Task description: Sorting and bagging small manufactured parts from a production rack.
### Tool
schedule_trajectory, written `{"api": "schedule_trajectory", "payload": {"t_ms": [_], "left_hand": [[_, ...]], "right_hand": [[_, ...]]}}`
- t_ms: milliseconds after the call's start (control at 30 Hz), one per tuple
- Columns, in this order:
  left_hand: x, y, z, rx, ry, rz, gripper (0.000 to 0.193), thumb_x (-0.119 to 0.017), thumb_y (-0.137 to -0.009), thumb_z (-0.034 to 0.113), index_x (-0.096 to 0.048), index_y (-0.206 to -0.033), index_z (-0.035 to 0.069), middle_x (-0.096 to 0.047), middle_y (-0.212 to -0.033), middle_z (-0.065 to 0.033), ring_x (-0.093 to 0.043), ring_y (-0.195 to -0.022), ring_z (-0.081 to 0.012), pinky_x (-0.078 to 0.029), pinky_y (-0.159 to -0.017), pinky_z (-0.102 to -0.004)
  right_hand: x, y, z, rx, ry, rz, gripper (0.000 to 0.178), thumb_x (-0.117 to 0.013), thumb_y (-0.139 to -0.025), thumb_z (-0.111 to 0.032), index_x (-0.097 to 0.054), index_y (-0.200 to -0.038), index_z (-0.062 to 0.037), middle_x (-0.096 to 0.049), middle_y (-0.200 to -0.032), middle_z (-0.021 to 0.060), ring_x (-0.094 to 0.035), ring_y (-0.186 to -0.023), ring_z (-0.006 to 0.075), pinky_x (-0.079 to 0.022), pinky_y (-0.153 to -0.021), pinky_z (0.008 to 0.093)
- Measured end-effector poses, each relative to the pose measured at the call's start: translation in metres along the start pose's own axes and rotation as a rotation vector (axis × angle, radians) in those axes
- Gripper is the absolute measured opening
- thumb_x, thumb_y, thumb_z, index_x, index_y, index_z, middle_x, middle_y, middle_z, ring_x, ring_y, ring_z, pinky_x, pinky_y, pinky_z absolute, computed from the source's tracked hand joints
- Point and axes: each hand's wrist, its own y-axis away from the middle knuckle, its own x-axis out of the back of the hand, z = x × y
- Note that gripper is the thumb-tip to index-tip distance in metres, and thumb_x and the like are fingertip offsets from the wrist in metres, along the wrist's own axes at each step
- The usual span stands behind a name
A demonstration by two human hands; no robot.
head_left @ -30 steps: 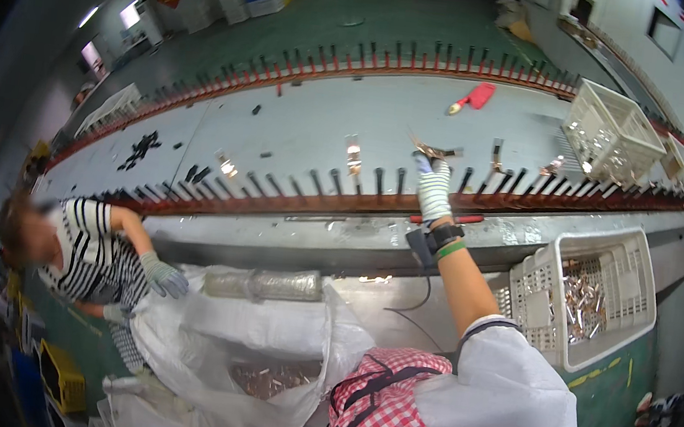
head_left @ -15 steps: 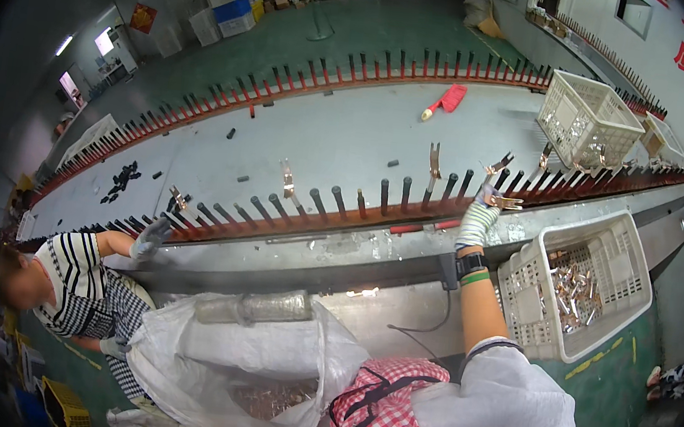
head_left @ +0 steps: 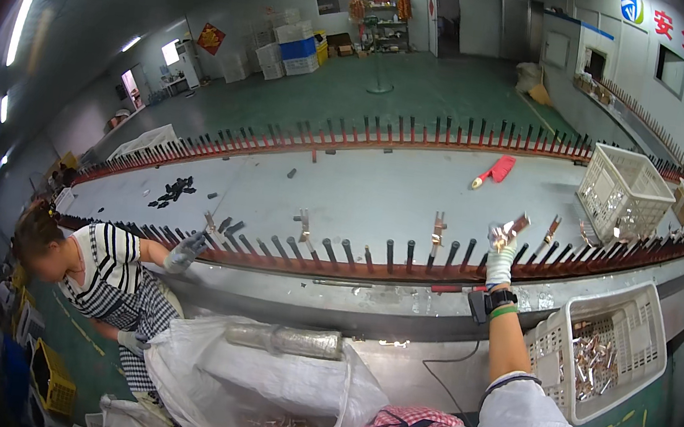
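Observation:
My right hand [head_left: 500,257], in a pale striped glove, reaches over the near row of pegs. Its fingers are closed on a shiny copper-coloured forked metal piece [head_left: 516,227]. A black watch [head_left: 490,301] and a green band are on that wrist. Beside the hand, another copper-coloured piece [head_left: 554,227] sits at the peg row, and a similar upright one [head_left: 439,228] stands to its left. The pegs [head_left: 410,256] are red with black tips. My left hand is out of the picture.
A person's gloved hand [head_left: 184,254] is near the pegs at left. A white crate [head_left: 627,191] stands on the table. Another crate [head_left: 555,343] at right holds many copper-coloured pieces. A white sack [head_left: 256,377] lies below the table edge, and a red-handled tool [head_left: 494,172] lies beyond the pegs.
The view has tilted up, showing more of the far room. My right hand still holds a copper-coloured piece, now turned differently. The other person's hand is still near the left pegs.

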Motion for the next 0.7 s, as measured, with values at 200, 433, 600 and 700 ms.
{"api": "schedule_trajectory", "payload": {"t_ms": [200, 433, 600, 700], "left_hand": [[0.001, 0.000, -0.016, -0.021, -0.031, 0.058, 0.070, -0.049, -0.075, 0.035, -0.025, -0.128, -0.005, -0.032, -0.120, -0.0349, -0.037, -0.108, -0.0459, -0.033, -0.091, -0.0457], [-0.014, -0.002, -0.026, -0.373, -0.574, 0.086, 0.071, -0.049, -0.076, 0.034, -0.023, -0.129, -0.004, -0.031, -0.122, -0.0342, -0.035, -0.110, -0.0457, -0.033, -0.092, -0.0464], [-0.014, -0.008, -0.022, -0.024, 0.077, 0.028, 0.071, -0.052, -0.075, 0.036, -0.021, -0.133, 0.012, -0.024, -0.128, -0.0329, -0.032, -0.117, -0.0397, -0.030, -0.093, -0.0516], [-0.008, -0.007, -0.025, -0.082, -0.009, 0.054, 0.069, -0.052, -0.075, 0.034, -0.023, -0.132, 0.009, -0.023, -0.129, -0.0315, -0.030, -0.118, -0.0409, -0.027, -0.096, -0.0495]], "right_hand": [[-0.090, 0.078, -0.044, 0.396, 0.922, -0.357, 0.013, -0.053, -0.078, -0.004, -0.056, -0.090, -0.0027, -0.058, -0.076, 0.0024, -0.051, -0.066, 0.0074, -0.043, -0.057, 0.0232], [-0.014, 0.063, -0.094, 0.219, -0.066, -0.117, 0.026, -0.046, -0.084, -0.008, -0.049, -0.107, 0.0028, -0.056, -0.086, 0.0048, -0.053, -0.076, 0.0101, -0.046, -0.067, 0.0206], [0.060, -0.006, -0.096, 0.575, 0.346, 0.336, 0.024, -0.052, -0.080, -0.001, -0.051, -0.104, 0.0023, -0.055, -0.092, 0.0057, -0.050, -0.082, 0.0132, -0.041, -0.075, 0.0245], [0.078, -0.030, -0.083, 0.538, 0.674, 0.297, 0.021, -0.050, -0.081, -0.002, -0.051, -0.102, 0.0004, -0.055, -0.091, 0.0044, -0.049, -0.079, 0.0124, -0.041, -0.074, 0.0234]]}}
